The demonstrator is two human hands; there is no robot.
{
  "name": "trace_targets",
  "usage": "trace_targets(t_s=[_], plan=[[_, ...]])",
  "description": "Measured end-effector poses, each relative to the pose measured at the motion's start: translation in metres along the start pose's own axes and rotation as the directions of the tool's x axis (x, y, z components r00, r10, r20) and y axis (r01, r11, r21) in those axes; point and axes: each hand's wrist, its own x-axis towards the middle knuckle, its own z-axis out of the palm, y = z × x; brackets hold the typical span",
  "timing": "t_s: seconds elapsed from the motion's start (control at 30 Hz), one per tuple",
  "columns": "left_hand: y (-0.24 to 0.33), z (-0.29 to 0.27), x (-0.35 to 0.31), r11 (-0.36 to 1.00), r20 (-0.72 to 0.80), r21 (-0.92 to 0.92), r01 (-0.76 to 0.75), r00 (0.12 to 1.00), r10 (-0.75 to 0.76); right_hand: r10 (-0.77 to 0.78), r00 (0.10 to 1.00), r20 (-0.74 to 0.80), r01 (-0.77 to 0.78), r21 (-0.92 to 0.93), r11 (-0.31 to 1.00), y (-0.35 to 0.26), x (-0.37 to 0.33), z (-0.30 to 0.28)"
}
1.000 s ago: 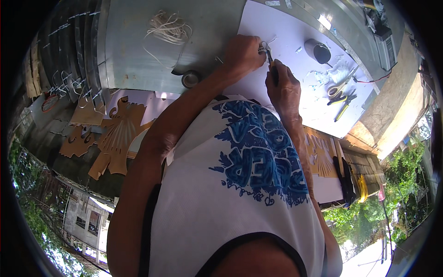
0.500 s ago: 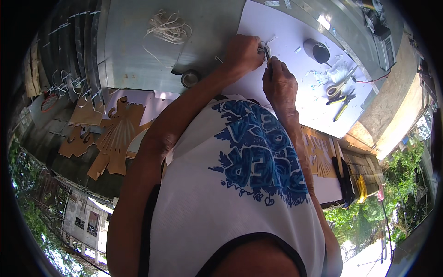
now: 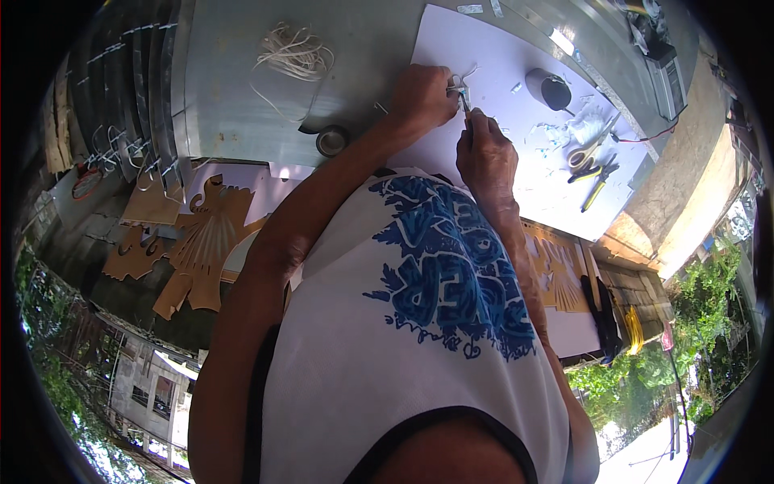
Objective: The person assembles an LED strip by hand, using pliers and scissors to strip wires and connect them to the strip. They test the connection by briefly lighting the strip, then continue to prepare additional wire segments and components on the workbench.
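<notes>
Fine handwork, apparently unfinished.
Right hand (image 3: 488, 155) wraps a slim tool (image 3: 467, 113); left hand (image 3: 422, 96) pinches a pale cord (image 3: 460, 83) (end loose, rest hidden) near the white sheet (image 3: 451, 40)'s left edge; beyond that edge, a string bundle (image 3: 295, 53) lies apparently unworked.

Grey metal worktop (image 3: 226, 105). Directly on it: white cord bundle (image 3: 295, 55), tape roll (image 3: 332, 152), large white sheet (image 3: 552, 189). Sheet carries scissors (image 3: 597, 149), yellow-black pliers (image 3: 600, 175), dark cylinder (image 3: 550, 89), pale scraps (image 3: 587, 125).

One head camera (a fisheye) looks down — shirt (image 3: 347, 339) near, hands (image 3: 488, 157) farther.
</notes>
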Motion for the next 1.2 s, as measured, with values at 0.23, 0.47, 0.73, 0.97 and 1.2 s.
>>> trace_targets(t_s=[0.23, 0.47, 0.73, 0.97, 1.2], plan=[[-0.001, 0.000, 0.000, 1.000, 0.005, -0.003, 0.004, 1.000, -0.004, 0.027, 0.999, 0.033, -0.027, -0.020, 0.999, 0.001, -0.005, 0.000], [0.003, -0.005, 0.001, 1.000, 0.018, 0.003, 0.027, 0.999, -0.027, 0.029, 0.999, 0.024, -0.030, 0.031, 0.999, 0.003, -0.010, -0.002], [-0.001, -0.003, 0.002, 1.000, 0.002, 0.010, -0.006, 1.000, 0.006, 0.052, 0.998, -0.016, -0.051, 0.057, 0.997, 0.001, -0.016, -0.006], [-0.001, -0.021, 0.002, 0.998, 0.119, -0.059, -0.033, 0.992, 0.040, 0.071, 0.974, -0.214, -0.102, -0.139, 0.985, 0.026, -0.020, -0.008], [0.013, -0.049, -0.012, 0.961, 0.226, -0.251, -0.118, 0.958, 0.177, 0.182, 0.983, -0.027, -0.152, 0.440, 0.885, 0.012, 0.009, -0.018]])
